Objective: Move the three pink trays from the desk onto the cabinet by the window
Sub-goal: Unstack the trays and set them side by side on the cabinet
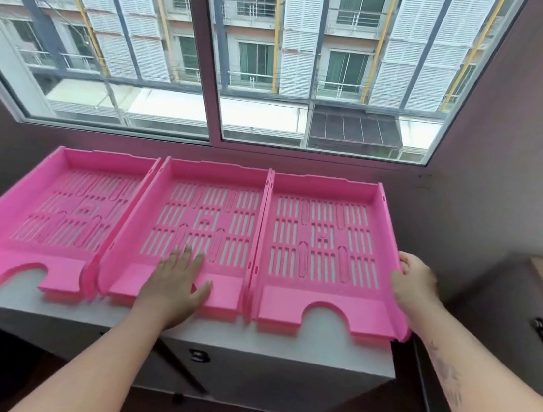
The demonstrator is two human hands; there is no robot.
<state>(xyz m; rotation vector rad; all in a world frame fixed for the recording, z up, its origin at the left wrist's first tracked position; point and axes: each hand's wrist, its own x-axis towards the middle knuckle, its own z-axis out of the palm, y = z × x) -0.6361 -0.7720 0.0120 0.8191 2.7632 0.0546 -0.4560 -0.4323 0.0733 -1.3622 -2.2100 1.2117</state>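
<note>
All three pink trays lie side by side on the cabinet top (280,341) under the window (214,49), long axes running from its front edge toward the back edge. The left tray (37,220) sits angled at the left corner and overhangs it. My left hand (177,283) rests flat, fingers spread, on the floor of the middle tray (201,203), gripping nothing. My right hand (415,283) is closed on the outer wall of the right tray (323,244), near the cabinet's right edge. I judge the remaining move a squaring nudge leftward; the right hand is nearest for it.
</note>
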